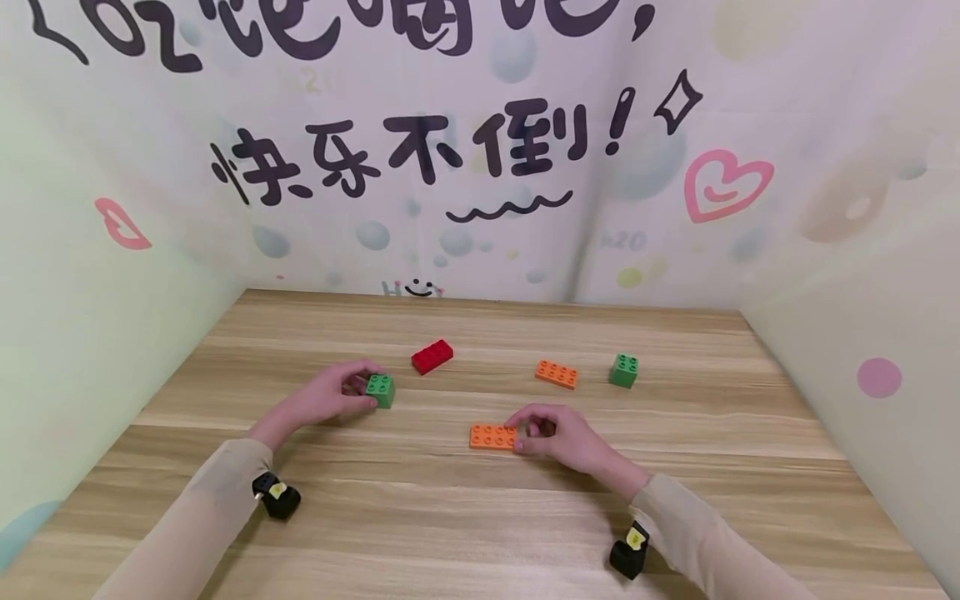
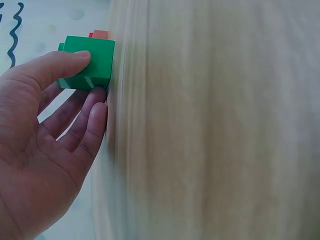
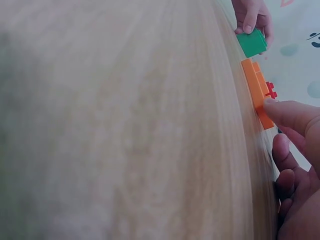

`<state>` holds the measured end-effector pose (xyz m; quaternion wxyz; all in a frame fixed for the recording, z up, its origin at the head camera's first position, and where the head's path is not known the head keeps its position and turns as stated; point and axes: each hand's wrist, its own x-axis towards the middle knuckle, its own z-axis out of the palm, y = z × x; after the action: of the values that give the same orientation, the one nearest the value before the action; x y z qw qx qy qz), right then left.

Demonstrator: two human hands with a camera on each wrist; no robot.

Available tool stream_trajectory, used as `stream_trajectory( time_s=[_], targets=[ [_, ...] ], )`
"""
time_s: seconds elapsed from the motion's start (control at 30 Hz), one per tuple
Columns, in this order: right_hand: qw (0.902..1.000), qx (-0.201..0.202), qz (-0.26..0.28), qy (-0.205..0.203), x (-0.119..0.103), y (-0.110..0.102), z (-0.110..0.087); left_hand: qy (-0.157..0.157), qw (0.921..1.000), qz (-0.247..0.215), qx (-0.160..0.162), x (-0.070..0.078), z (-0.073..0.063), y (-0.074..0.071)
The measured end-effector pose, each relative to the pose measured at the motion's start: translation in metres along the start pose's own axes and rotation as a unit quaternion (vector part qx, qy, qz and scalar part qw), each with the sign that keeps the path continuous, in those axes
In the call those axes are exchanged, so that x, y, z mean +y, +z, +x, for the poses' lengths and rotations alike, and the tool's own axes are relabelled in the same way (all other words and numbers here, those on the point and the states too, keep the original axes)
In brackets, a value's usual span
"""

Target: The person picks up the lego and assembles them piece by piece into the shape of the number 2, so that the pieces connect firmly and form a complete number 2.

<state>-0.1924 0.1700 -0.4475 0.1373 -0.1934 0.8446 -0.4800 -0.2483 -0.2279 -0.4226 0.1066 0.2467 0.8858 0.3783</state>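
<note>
My left hand (image 1: 327, 397) pinches a square green toy building brick (image 1: 381, 392) between thumb and fingers, at the left of the table. In the left wrist view the thumb lies flat across one side of this green brick (image 2: 95, 62), with fingertips under its lower edge. Right of centre, my right hand (image 1: 564, 439) grips the right end of a flat orange brick (image 1: 491, 437), its studs facing up. The right wrist view shows the thumb on the edge of that orange brick (image 3: 256, 90); the fingers behind are partly hidden.
Behind the hands, a red brick (image 1: 432, 357), a second orange brick (image 1: 557, 375) and a second green brick (image 1: 624, 372) lie on the wooden table (image 1: 420, 517). White printed cloth walls (image 1: 480, 250) close off the back and both sides.
</note>
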Motion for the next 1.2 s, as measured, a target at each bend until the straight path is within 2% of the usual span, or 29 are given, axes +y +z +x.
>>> stream_trajectory(
  time_s=[0.13, 0.4, 0.6, 0.9, 1.2],
  targets=[
    [1.0, -0.001, -0.005, 0.001, -0.002, 0.0, -0.001, 0.004, 1.0, 0.0, -0.001, 0.001, -0.001, 0.0],
    [1.0, 0.0, -0.001, -0.003, -0.002, 0.0, -0.001, -0.014, 0.9999, 0.001, 0.002, 0.004, 0.0, -0.001],
    [1.0, -0.001, 0.002, -0.002, -0.003, 0.0, -0.001, -0.011, 0.9999, 0.004, 0.001, 0.008, 0.001, 0.0],
    [1.0, -0.001, -0.003, -0.005, -0.003, 0.0, -0.002, -0.001, 1.0, 0.008, 0.002, 0.021, 0.001, 0.006],
    [1.0, -0.002, -0.006, -0.006, -0.003, 0.0, -0.002, -0.004, 0.9999, -0.01, 0.011, 0.032, 0.002, 0.01]
  ],
)
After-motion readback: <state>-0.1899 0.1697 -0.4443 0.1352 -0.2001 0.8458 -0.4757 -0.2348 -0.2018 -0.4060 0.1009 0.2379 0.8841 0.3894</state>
